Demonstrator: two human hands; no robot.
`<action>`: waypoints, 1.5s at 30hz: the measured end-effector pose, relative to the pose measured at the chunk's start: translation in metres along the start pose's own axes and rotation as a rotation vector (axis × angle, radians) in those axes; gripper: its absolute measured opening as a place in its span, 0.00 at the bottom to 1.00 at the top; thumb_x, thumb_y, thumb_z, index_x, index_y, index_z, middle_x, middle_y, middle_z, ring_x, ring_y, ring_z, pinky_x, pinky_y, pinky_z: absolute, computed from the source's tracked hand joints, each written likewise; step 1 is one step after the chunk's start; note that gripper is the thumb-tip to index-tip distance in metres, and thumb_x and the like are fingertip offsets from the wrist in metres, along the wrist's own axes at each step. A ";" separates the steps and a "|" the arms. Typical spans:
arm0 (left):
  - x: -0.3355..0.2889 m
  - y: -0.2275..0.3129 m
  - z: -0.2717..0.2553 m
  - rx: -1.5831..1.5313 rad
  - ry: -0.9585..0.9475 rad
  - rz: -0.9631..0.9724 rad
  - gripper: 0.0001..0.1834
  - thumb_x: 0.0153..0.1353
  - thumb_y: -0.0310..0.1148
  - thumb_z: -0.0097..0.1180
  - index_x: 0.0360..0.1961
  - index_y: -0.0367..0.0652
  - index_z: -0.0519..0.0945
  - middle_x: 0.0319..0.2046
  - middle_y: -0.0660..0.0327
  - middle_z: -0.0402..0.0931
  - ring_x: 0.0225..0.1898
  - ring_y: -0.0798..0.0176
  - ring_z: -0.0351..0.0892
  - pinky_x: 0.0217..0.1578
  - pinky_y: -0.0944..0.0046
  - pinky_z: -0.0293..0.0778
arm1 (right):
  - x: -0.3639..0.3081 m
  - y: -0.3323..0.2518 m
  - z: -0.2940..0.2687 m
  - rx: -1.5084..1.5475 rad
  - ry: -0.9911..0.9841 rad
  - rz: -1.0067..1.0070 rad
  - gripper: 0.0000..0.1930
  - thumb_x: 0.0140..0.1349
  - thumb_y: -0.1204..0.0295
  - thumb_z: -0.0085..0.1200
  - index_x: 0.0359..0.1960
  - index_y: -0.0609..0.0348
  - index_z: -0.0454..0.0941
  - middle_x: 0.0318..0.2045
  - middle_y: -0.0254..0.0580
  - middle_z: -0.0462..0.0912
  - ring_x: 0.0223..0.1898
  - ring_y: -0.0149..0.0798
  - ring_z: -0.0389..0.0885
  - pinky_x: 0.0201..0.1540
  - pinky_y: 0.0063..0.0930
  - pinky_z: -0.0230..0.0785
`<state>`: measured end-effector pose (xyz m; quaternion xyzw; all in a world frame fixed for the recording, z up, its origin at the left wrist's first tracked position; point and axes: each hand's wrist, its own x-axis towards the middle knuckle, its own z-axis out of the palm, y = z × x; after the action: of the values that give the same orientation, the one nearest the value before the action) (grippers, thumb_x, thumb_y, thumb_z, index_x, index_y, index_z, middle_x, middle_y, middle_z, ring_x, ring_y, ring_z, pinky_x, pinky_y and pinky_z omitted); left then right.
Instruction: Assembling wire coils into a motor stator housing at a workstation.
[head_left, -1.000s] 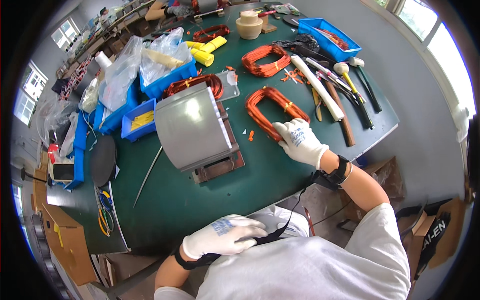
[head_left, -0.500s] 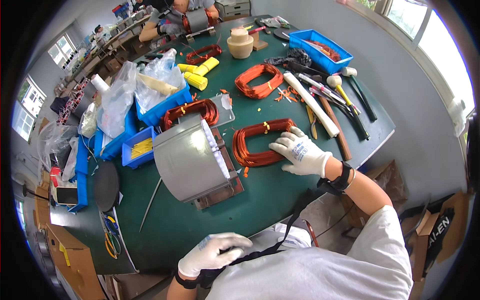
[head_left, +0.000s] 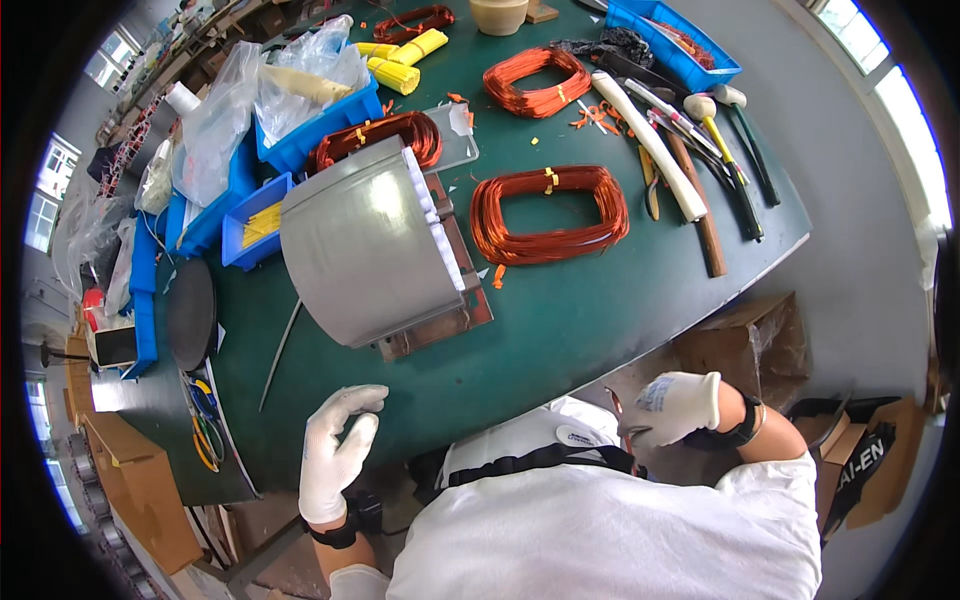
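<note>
My left hand, in a white glove, is raised beside the table's near edge with thumb and fingers apart and nothing between them. In the same kind of glove, my right hand is off the table by my lap, its fingers curled next to a thin reddish-brown curved bar. Whatever those fingers hold, if anything, is hidden. An oblong copper wire coil, tied with yellow tape, lies flat on the green table. Left of it rests a grey metal cylinder with white liners along its right rim, on a brown base.
Another copper coil lies farther back, and one more behind the cylinder. Mallets, a white tube and a wooden handle lie at right. Blue bins, a dark disc and pliers line the left.
My right hand has left the copper coil and drawn back to my lap. My left hand has moved left and up, turning upright. The view has tilted nearer to me.
</note>
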<state>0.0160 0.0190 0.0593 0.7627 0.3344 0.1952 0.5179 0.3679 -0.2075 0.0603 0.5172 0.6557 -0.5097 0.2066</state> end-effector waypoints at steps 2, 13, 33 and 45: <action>0.002 0.003 -0.002 0.013 -0.027 -0.032 0.15 0.58 0.18 0.52 0.45 0.34 0.82 0.37 0.58 0.80 0.36 0.67 0.79 0.40 0.69 0.74 | -0.015 0.009 -0.009 0.030 0.455 -0.202 0.17 0.64 0.60 0.53 0.50 0.51 0.81 0.39 0.47 0.85 0.43 0.49 0.84 0.47 0.38 0.77; 0.033 -0.026 0.000 -0.248 -0.151 -0.212 0.12 0.67 0.32 0.55 0.44 0.35 0.83 0.38 0.60 0.83 0.36 0.68 0.82 0.38 0.69 0.75 | 0.053 0.076 -0.175 -0.333 1.284 0.148 0.17 0.59 0.64 0.60 0.49 0.53 0.81 0.44 0.42 0.82 0.48 0.49 0.79 0.52 0.43 0.71; 0.031 -0.031 0.001 -0.489 0.049 -0.171 0.26 0.64 0.50 0.62 0.44 0.32 0.81 0.38 0.53 0.83 0.38 0.61 0.83 0.40 0.64 0.78 | 0.045 0.092 -0.214 -0.074 1.370 -0.113 0.15 0.61 0.68 0.59 0.49 0.55 0.83 0.45 0.43 0.84 0.50 0.46 0.80 0.53 0.36 0.72; 0.034 -0.024 0.005 -0.461 0.030 -0.158 0.21 0.66 0.42 0.61 0.44 0.30 0.81 0.37 0.55 0.84 0.39 0.64 0.83 0.42 0.67 0.76 | 0.090 0.111 -0.222 -0.511 1.430 0.067 0.10 0.57 0.69 0.60 0.41 0.51 0.84 0.35 0.37 0.83 0.40 0.42 0.82 0.44 0.39 0.73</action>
<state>0.0358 0.0453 0.0339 0.5928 0.3474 0.2363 0.6870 0.4899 0.0246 0.0258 0.6773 0.7116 0.1237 -0.1399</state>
